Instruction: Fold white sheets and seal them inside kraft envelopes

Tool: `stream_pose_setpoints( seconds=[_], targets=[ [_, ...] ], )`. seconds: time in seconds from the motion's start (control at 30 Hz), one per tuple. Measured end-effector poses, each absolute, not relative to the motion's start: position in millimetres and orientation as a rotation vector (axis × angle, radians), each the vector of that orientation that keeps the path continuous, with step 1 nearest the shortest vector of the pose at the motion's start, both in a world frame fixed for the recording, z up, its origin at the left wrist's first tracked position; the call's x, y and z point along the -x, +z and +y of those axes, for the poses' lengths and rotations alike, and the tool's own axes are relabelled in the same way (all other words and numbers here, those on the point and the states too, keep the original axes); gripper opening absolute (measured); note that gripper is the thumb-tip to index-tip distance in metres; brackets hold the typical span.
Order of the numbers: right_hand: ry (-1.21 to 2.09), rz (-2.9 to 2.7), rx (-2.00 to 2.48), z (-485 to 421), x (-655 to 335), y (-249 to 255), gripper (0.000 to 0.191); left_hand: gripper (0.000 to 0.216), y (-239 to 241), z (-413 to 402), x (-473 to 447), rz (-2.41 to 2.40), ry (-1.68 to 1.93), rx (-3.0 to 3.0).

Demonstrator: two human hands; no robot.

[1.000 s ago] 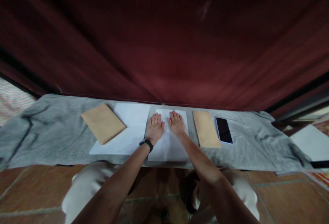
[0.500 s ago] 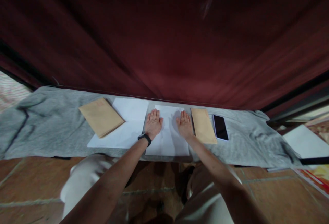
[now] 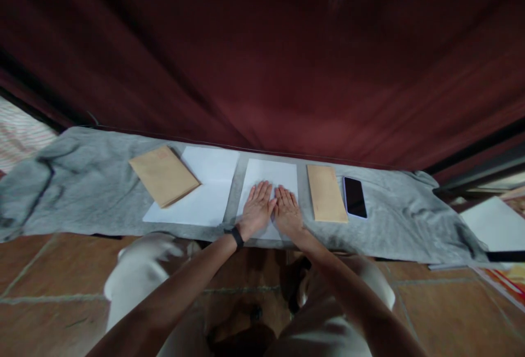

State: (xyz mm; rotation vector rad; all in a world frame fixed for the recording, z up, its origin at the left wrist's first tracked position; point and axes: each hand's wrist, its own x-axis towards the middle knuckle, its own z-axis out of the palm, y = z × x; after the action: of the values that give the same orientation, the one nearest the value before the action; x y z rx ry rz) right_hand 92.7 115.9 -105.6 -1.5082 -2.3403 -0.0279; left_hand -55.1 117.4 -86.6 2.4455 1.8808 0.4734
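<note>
A white sheet of paper point(image 3: 270, 174) lies on a grey cloth point(image 3: 94, 204) in front of me. My left hand point(image 3: 257, 210), with a black band on its wrist, lies flat on the near half of the sheet with fingers stretched out. Right beside it, my right hand point(image 3: 287, 212) also rests flat on the sheet, and the two hands touch side by side. Neither hand holds anything.
A brown envelope point(image 3: 164, 175) lies on a stack of white sheets point(image 3: 209, 193) to the left. Another brown envelope point(image 3: 326, 193) and a dark phone point(image 3: 355, 197) lie to the right. A dark red curtain point(image 3: 262, 62) hangs behind. More white paper point(image 3: 490, 223) is at far right, on the tiled floor point(image 3: 49, 291).
My hands were apart on the sheet's sides half a second ago. They have slid together and toward me, onto the near half of the sheet.
</note>
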Motion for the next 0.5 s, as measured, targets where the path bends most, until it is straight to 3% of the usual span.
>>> stream_pose_setpoints(
  seconds=[0.5],
  targets=[
    [0.035, -2.414, 1.563, 107.5, -121.8, -102.1, 0.059, 0.058, -80.1, 55.4, 97.0, 1.804, 0.371, -2.534]
  ],
)
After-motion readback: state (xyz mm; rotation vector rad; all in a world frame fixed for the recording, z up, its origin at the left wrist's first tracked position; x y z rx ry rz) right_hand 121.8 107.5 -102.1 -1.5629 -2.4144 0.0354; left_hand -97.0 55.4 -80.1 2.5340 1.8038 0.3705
